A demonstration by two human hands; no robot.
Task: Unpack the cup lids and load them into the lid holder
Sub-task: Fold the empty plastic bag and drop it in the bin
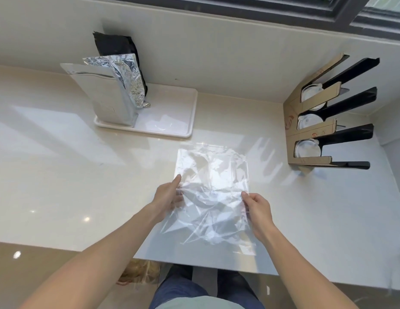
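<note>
A clear, crumpled plastic bag point(211, 192) lies flat on the pale counter in front of me, and I see no lids inside it. My left hand point(169, 196) pinches its left edge and my right hand point(258, 208) pinches its right edge, both near the bag's middle. At the right stands the lid holder point(310, 130), a brown cardboard front with black dividers forming three slots. Clear cup lids sit in each slot: the top one point(310, 92), the middle one point(308, 121) and the bottom one point(306, 149).
A white tray point(172, 121) at the back left carries a silver foil pouch point(107, 97), a crinkled foil bag point(130, 79) and a black bag point(116, 44). The counter's front edge runs just below the plastic bag. A wall and a window frame lie behind.
</note>
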